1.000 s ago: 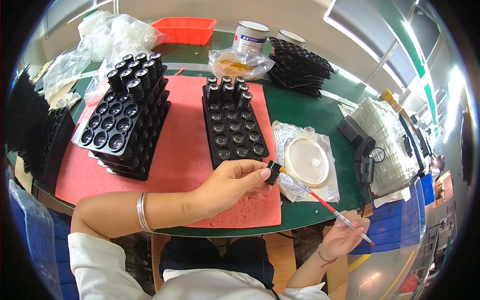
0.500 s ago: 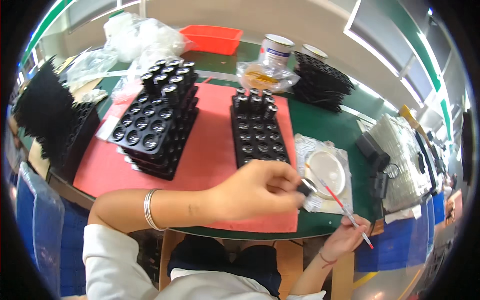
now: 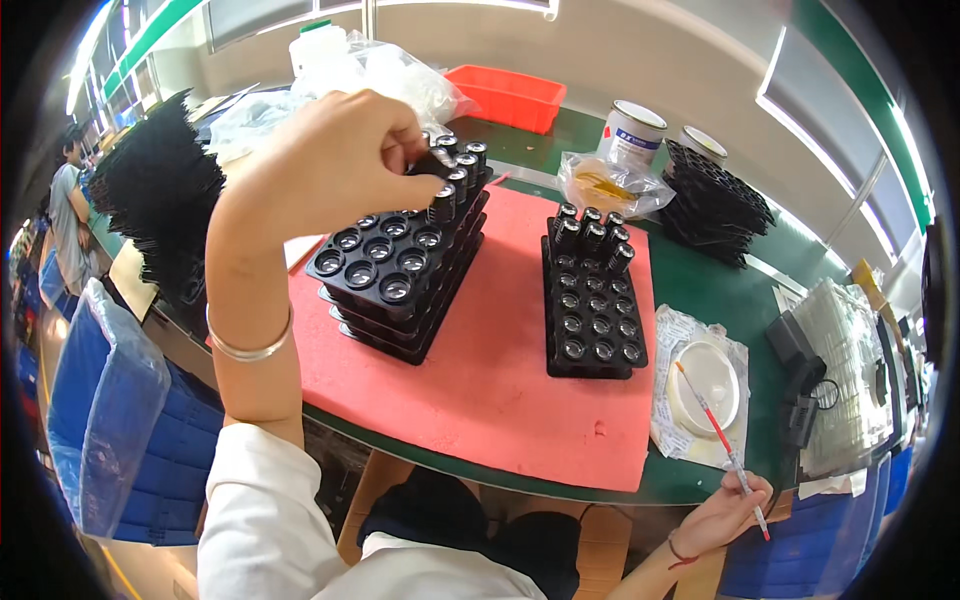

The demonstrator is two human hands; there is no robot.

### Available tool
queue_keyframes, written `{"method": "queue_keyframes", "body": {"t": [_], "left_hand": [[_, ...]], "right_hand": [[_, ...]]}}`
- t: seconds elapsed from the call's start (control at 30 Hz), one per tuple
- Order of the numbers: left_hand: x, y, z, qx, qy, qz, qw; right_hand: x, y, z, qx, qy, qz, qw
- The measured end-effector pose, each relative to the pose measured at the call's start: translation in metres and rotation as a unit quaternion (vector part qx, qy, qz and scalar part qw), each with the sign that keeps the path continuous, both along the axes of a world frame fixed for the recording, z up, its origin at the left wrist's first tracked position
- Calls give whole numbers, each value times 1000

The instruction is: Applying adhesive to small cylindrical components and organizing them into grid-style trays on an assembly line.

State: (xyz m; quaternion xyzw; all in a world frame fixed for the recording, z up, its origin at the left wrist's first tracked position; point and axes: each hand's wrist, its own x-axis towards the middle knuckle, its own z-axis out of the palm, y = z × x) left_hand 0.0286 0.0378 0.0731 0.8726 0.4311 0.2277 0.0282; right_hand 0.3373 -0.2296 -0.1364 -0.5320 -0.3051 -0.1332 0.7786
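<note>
On the green surface, my left hand pinches, I think, a black cap over the tray stack at 11 o'clock; my right hand, at 5, grips a thin brush.

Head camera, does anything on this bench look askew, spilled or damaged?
Nothing looks spilled or broken. The stack of black trays under the left hand sits skewed on the red mat, unlike the squarer single tray. The right hand holds a thin brush.
</note>
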Motion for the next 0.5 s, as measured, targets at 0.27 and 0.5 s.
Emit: {"method": "queue_keyframes", "body": {"t": [0.27,0.5], "left_hand": [[-8,41,-18,-2,31,-15,999],[-8,50,-22,-34,90,19,995]], "right_hand": [[2,-3,-1,7,4,2,1000],[4,-4,-2,21,11,32,999]]}}
